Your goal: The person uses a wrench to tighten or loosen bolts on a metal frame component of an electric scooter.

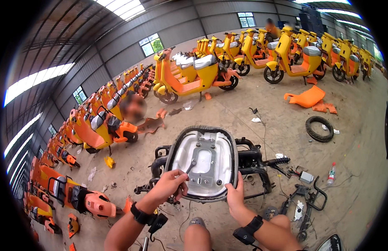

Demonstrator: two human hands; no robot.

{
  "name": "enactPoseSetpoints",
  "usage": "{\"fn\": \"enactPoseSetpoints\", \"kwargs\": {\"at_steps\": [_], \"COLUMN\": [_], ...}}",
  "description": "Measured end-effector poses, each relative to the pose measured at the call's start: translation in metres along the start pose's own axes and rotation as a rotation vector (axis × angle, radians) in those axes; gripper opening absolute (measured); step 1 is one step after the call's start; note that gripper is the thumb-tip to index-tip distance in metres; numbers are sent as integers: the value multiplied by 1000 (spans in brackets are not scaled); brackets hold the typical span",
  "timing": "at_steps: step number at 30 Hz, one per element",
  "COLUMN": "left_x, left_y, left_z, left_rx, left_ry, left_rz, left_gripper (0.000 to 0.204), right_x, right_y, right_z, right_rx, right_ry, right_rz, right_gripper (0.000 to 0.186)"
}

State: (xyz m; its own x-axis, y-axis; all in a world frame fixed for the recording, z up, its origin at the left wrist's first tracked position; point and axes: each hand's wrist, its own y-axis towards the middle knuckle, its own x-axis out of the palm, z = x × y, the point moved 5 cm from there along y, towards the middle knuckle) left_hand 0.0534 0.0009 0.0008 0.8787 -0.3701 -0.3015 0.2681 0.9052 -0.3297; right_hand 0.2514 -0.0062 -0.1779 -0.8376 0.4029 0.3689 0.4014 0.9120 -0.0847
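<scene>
Left hand point(172, 184): grip closed around wrench point(191, 166). Right hand point(236, 198): grip clamped on seat point(222, 161), apparently steadying it. Seat: upturned over black frame point(251, 161), exposing bolts point(206, 181).

Rows of orange-and-yellow scooters point(83, 127) down the left, yellow scooters point(284, 47) with grey seats point(314, 51) back right. Loose orange body panel point(307, 98) on concrete floor point(231, 112), black tyre point(308, 129) nearer, red-capped bottle point(331, 174) nearer again. Grey wall point(177, 28) behind, windows point(151, 44) in it, bright skylights point(123, 7) up top
</scene>
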Motion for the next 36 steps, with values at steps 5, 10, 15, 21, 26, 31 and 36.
{"fn": "enactPoseSetpoints", "kwargs": {"at_steps": [5, 10, 15, 21, 26, 31, 36], "left_x": [64, 124, 123, 62, 14, 17, 34], "left_y": [-31, -30, -39, -51, -40, -16, -9], "left_z": [-49, -72, -80, -79, -50, -53, -55], "left_rx": [-45, -194, -99, -18, -4, -194, -318], "left_ry": [-325, -587, -656, -385, -34, -226, -232], "left_rz": [-119, -159, -41, 165, 177, 0, -56], "left_gripper": [25, 25, 24, 25, 23, 28, 33], "right_x": [5, 6, -13, -12, 10, 17, 13], "right_y": [-29, -43, -39, -14, -25, -27, -26], "right_z": [-45, -59, -62, -18, -5, -8, -8], "right_rx": [-362, -72, -216, 157, 236, 228, 200], "right_ry": [-239, -58, -115, 69, 111, 141, 99], "right_rz": [58, -276, -130, -78, -90, -39, -20], "right_gripper": [35, 23, 15, 70, 65, 62, 61]}}
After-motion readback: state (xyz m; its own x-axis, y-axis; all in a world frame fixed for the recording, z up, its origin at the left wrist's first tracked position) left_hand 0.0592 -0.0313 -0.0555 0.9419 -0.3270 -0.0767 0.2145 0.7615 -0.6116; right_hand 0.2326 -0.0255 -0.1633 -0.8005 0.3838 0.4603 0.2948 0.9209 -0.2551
